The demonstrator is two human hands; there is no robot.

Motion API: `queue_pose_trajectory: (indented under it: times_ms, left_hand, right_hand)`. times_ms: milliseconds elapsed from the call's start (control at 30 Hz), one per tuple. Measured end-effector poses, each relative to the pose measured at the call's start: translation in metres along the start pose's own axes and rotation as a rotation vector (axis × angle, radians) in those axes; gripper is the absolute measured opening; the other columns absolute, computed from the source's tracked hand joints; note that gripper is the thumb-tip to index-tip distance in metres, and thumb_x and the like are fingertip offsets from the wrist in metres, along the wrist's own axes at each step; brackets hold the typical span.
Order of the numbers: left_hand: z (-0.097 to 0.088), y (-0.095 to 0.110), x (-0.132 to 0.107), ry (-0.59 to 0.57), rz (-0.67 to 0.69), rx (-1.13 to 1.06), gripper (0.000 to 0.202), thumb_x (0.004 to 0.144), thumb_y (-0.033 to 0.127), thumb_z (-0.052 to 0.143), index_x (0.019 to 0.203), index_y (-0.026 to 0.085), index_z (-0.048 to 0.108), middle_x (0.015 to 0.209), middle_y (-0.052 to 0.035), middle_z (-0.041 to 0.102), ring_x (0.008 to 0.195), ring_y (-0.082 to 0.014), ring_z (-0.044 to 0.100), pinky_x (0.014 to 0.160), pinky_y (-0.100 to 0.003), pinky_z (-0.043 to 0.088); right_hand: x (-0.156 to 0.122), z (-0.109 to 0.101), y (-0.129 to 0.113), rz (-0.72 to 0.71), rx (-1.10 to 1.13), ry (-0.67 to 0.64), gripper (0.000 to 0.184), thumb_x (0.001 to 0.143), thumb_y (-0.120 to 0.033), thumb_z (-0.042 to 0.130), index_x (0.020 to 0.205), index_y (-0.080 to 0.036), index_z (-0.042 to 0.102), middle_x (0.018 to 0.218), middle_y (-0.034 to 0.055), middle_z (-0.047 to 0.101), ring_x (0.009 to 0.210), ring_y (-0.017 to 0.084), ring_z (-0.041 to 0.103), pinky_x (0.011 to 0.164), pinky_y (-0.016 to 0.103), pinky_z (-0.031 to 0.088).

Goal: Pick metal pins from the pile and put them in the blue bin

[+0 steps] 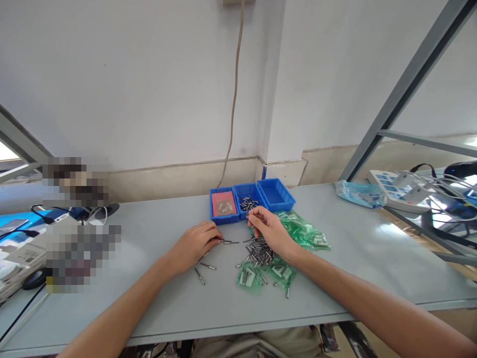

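Observation:
My left hand (pixel 198 244) rests on the table with its fingers curled together at the ends of slim metal pins (pixel 228 242). Beside and below it lie a few loose pins (pixel 200 276). My right hand (pixel 269 227) is closed in a pinch just in front of the middle blue bin (pixel 242 216); what sits between its fingertips is too small to make out. That bin holds many metal pins (pixel 248 203). Under and in front of my right hand is a pile of pins (pixel 260 253), partly hidden by it.
The left blue bin (pixel 224 219) holds a pink sheet and a small clear bag. At right stands another blue bin (pixel 278 194). Green plastic bags (pixel 303 231) lie beside my right hand, small green packets (pixel 249 278) nearer. Electronics boxes (pixel 32 248) and a power strip (pixel 398 191) flank the table.

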State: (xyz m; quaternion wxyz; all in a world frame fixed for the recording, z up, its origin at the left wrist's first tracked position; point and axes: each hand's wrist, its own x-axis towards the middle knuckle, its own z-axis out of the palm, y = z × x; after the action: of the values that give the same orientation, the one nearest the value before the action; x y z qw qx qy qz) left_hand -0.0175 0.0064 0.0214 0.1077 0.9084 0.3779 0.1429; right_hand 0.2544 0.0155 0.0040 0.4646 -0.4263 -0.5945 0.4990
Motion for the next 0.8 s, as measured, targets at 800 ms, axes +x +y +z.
queue_pose_trajectory:
  times_ms: [800]
  left_hand:
    - [0.006, 0.009, 0.000, 0.018, -0.035, 0.008, 0.021, 0.106, 0.040, 0.056, 0.109, 0.023, 0.067, 0.109, -0.0038, 0.067, 0.101, -0.0221, 0.063, 0.088, -0.034, 0.049]
  right_hand:
    - [-0.001, 0.000, -0.002, 0.006, 0.008, 0.002, 0.025, 0.098, -0.048, 0.061, 0.097, -0.023, 0.056, 0.084, -0.0027, 0.060, 0.058, 0.012, 0.052, 0.056, 0.028, 0.040]
